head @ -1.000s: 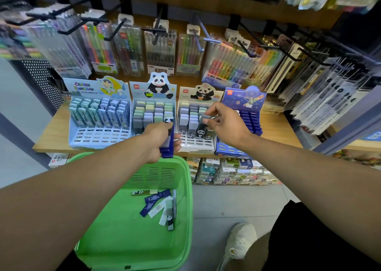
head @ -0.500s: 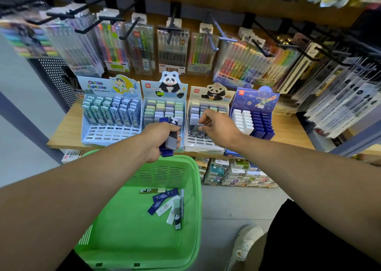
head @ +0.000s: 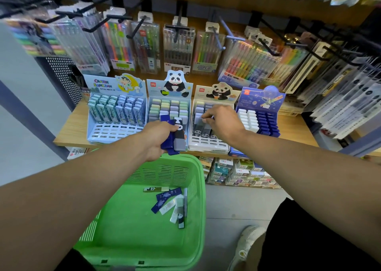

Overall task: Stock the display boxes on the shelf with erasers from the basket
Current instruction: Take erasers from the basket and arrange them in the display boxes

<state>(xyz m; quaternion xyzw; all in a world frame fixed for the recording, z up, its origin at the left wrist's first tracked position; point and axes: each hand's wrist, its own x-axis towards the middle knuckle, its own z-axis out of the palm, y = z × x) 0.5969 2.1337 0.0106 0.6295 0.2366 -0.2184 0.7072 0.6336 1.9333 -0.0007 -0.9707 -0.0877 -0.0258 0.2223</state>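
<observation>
The left hand (head: 158,135) grips several erasers (head: 175,138) above the green basket (head: 144,239). The right hand (head: 223,122) pinches one eraser in the panda display box (head: 208,143) at the shelf's (head: 72,126) front edge.

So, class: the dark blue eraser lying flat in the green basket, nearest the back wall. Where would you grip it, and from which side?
Pinch the dark blue eraser across its two long edges, near the middle, coming straight down from above. It lies flat on the floor of the green basket, so only the top face and edges are reachable. Its lower end seems to touch another eraser; its upper end looks free.

Left hand (head: 159,135) grips several erasers (head: 175,135); right hand (head: 223,122) fingers (head: 206,115) reach into panda display box (head: 208,143).
</observation>
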